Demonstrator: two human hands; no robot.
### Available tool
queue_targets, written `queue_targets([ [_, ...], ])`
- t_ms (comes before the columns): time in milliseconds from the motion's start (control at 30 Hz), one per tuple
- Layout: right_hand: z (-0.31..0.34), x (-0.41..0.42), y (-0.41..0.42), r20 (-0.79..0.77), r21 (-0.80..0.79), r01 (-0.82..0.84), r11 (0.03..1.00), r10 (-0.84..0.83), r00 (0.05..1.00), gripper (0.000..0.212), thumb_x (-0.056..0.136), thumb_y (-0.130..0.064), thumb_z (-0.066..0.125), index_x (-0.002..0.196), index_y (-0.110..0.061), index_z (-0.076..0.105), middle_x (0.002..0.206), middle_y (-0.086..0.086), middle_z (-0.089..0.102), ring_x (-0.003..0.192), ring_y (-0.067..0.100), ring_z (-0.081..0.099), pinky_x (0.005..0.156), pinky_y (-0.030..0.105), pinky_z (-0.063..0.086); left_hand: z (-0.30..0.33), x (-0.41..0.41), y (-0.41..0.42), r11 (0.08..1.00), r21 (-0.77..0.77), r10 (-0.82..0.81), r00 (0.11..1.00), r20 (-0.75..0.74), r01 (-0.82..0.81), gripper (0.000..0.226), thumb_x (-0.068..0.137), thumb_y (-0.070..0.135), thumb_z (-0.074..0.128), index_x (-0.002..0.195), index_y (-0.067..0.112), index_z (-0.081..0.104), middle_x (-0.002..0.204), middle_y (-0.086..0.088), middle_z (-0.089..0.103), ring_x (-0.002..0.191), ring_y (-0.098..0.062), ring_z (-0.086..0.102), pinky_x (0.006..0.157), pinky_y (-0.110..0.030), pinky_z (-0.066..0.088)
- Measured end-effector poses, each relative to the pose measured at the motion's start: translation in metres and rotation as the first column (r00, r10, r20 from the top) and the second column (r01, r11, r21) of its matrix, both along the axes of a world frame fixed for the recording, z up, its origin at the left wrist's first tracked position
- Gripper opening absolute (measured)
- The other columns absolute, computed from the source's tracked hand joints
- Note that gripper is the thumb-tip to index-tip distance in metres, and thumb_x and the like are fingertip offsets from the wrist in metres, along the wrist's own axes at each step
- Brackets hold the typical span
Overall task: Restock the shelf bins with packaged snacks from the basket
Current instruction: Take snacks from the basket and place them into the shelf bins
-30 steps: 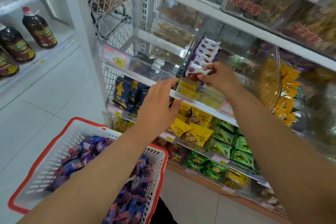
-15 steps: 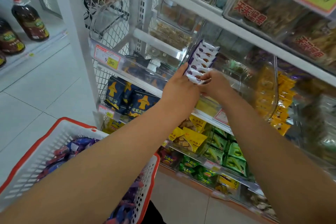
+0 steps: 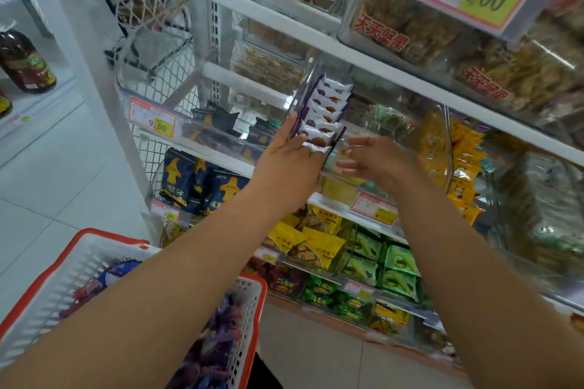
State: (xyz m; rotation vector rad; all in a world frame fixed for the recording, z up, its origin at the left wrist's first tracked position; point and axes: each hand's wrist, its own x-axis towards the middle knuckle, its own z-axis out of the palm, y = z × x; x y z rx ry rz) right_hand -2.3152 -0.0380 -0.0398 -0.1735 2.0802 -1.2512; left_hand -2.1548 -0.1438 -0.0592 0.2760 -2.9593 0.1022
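- Our left hand [image 3: 286, 164] lies flat against the near end of a row of white-and-purple snack packets [image 3: 325, 112], its fingers [image 3: 292, 126] straight and together along the row's left side, pressing rather than gripping
- Our right hand [image 3: 377, 159] hovers just beside the row's front packet, fingers [image 3: 349, 164] spread loosely and slightly bent, holding nothing; motion blur hides whether the tips touch the wrapper
- The row stands on edge inside a clear plastic shelf bin [image 3: 392, 136], tight against its left wall; we count about seven packets, and those behind are too crowded to separate
- The rest of that bin, to the right of the row, looks transparent and glare makes its contents unclear
- One white plastic basket with a red rim [image 3: 91, 238] sits low on the left, under our left forearm, holding a heap of purple and blue wrapped snacks [image 3: 215, 347], too many and too blurred to count
- Around it: a yellow price tag reading 9.90 [image 3: 158, 125] on the bin to the left, dark blue bags [image 3: 196, 180] one shelf down, yellow packets [image 3: 311, 238] and green packets [image 3: 388, 265] lower still, and a dark bottle [image 3: 25, 63] on the far left shelf
- Our forearms cross in front of the lower shelves and cover part of the basket
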Motion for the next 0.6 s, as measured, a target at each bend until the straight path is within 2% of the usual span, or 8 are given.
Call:
queue_targets([
  [133, 0.003, 0.004, -0.005, 0.205, -0.133, 0.126, 0.983, -0.097, 0.974, 0.04, 0.092, 0.01, 0.05, 0.128, -0.008, 0.048, 0.124, 0.015, 0.052, 0.074, 0.028, 0.071, 0.067, 0.036, 0.059, 0.0, 0.01, 0.017, 0.984, 0.175, 0.036, 0.936, -0.351, 0.028, 0.029, 0.085, 0.02, 0.055, 0.11, 0.014, 0.069, 0.112, -0.004, 0.071, 0.108, -0.025, 0.064, 0.119, -0.044, 0.012],
  [200, 0.005, 0.004, -0.006, 0.274, -0.147, 0.154, 0.977, -0.109, 0.955, 0.042, 0.092, 0.012, 0.045, 0.129, -0.008, 0.047, 0.125, 0.013, 0.052, 0.073, 0.028, 0.07, 0.069, 0.037, 0.059, 0.014, 0.013, 0.032, 0.829, 0.557, 0.198, 0.902, -0.384, 0.055, 0.034, 0.091, 0.016, 0.05, 0.121, 0.019, 0.063, 0.116, 0.002, 0.067, 0.104, -0.022, 0.063, 0.106, -0.036, 0.031],
  [233, 0.006, 0.004, -0.006, 0.295, -0.144, 0.156, 0.977, -0.108, 0.949, 0.045, 0.093, 0.012, 0.042, 0.133, -0.008, 0.045, 0.123, 0.012, 0.053, 0.073, 0.028, 0.069, 0.07, 0.037, 0.059, 0.029, 0.014, 0.037, 0.553, 0.832, 0.32, 0.911, -0.262, 0.045, 0.032, 0.094, 0.013, 0.049, 0.123, 0.021, 0.06, 0.113, 0.004, 0.064, 0.1, -0.019, 0.062, 0.098, -0.035, 0.039],
  [267, 0.007, 0.004, -0.006, 0.308, -0.141, 0.155, 0.978, -0.105, 0.945, 0.046, 0.094, 0.011, 0.041, 0.136, -0.008, 0.043, 0.119, 0.01, 0.054, 0.073, 0.028, 0.069, 0.066, 0.037, 0.059, 0.043, 0.013, 0.04, 0.13, 0.991, 0.359, 0.931, -0.062, 0.016, 0.026, 0.095, 0.011, 0.05, 0.117, 0.022, 0.06, 0.107, 0.003, 0.061, 0.094, -0.019, 0.06, 0.091, -0.035, 0.045],
  [300, 0.009, 0.005, -0.006, 0.319, -0.138, 0.15, 0.979, -0.099, 0.942, 0.044, 0.095, 0.01, 0.039, 0.135, -0.008, 0.044, 0.116, 0.009, 0.054, 0.073, 0.028, 0.069, 0.06, 0.036, 0.059, 0.052, 0.009, 0.039, -0.299, 0.954, 0.34, 0.937, 0.078, 0.029, 0.019, 0.095, 0.008, 0.05, 0.106, 0.02, 0.06, 0.103, -0.003, 0.058, 0.091, -0.02, 0.058, 0.088, -0.035, 0.047],
  [367, 0.012, 0.005, -0.005, 0.349, -0.115, 0.158, 0.981, -0.109, 0.931, 0.03, 0.097, 0.007, 0.039, 0.122, -0.008, 0.048, 0.114, 0.011, 0.054, 0.077, 0.03, 0.066, 0.049, 0.033, 0.057, 0.059, 0.001, 0.034, -0.74, 0.665, 0.326, 0.919, 0.221, 0.102, 0.011, 0.096, 0.006, 0.051, 0.103, 0.009, 0.058, 0.108, -0.013, 0.05, 0.092, -0.023, 0.055, 0.086, -0.035, 0.047],
  [500, 0.009, 0.002, -0.009, 0.311, -0.018, 0.083, 0.996, -0.074, 0.948, 0.005, 0.097, -0.005, 0.052, 0.094, -0.007, 0.054, 0.102, 0.013, 0.056, 0.07, 0.024, 0.062, 0.049, 0.028, 0.055, 0.061, -0.009, 0.03, -0.845, 0.487, 0.402, 0.862, 0.309, 0.22, 0.008, 0.096, 0.005, 0.05, 0.101, 0.003, 0.055, 0.112, -0.015, 0.047, 0.108, -0.028, 0.052, 0.094, -0.035, 0.047],
  [600, 0.005, 0.004, -0.011, 0.284, 0.029, -0.05, 0.998, 0.04, 0.958, 0.006, 0.092, -0.007, 0.064, 0.096, -0.004, 0.062, 0.098, 0.016, 0.065, 0.066, 0.021, 0.064, 0.046, 0.025, 0.054, 0.065, -0.012, 0.025, -0.87, 0.414, 0.418, 0.846, 0.332, 0.268, 0.006, 0.095, 0.006, 0.049, 0.09, 0.004, 0.046, 0.101, -0.015, 0.047, 0.09, -0.028, 0.054, 0.082, -0.032, 0.05],
])
